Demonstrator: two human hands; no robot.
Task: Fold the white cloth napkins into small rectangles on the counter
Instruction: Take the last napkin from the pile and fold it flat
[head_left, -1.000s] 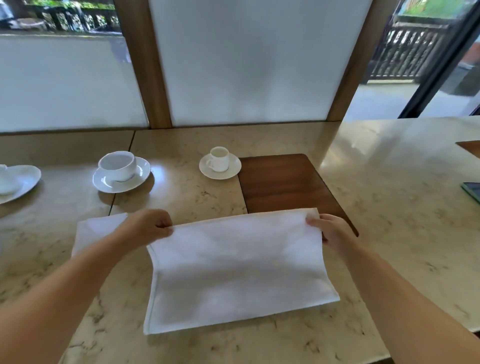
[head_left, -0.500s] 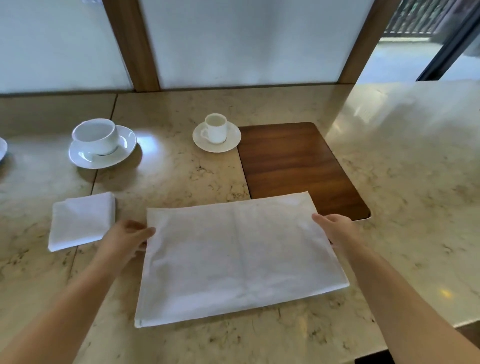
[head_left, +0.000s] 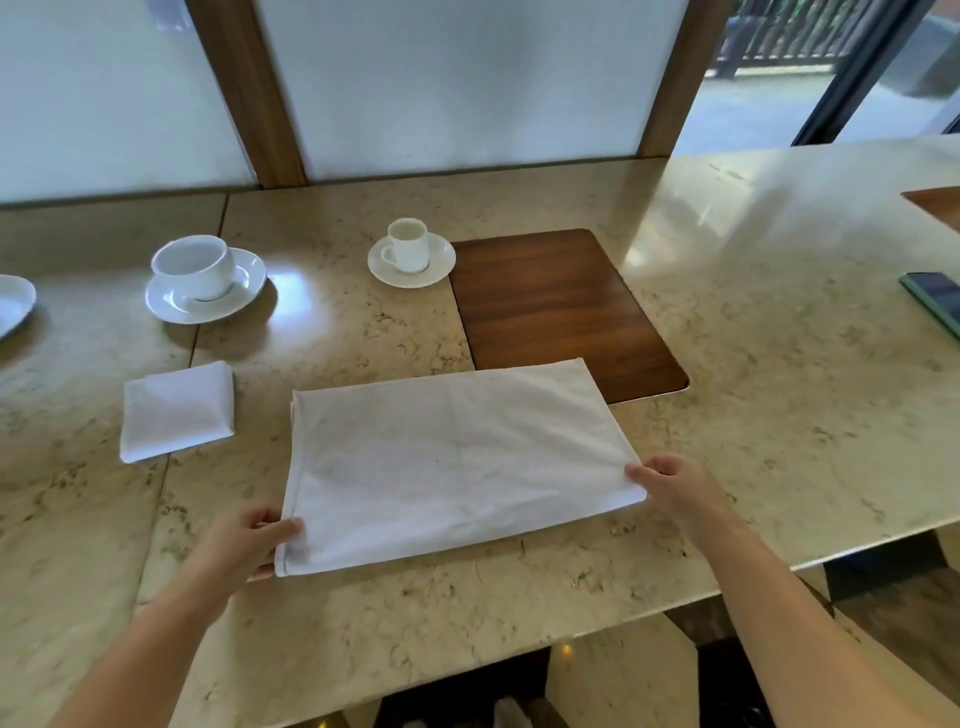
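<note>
The marble worktop in front of me carries a fair bit besides my work. Far left of centre sits a wide white cup on its saucer, and nearer the middle a small espresso cup stands upright on a smaller saucer, which lies just beside the dark wooden board set into the stone. At the left edge I see part of another white dish, and at the right edge a dark phone lies flat, well apart from everything else. A napkin already folded into a small rectangle rests to my left, near the cloth I am working on but not touching it.

The white cloth napkin, folded in half, lies flat as a long rectangle in the middle; its far right corner overlaps the near edge of the wooden board. Nothing stands on it.

My left hand pinches the near left corner, thumb on top of the cloth and the other fingers curled at its edge. My right hand is closed on the near right corner, fingertips pressed together over the hem.
</note>
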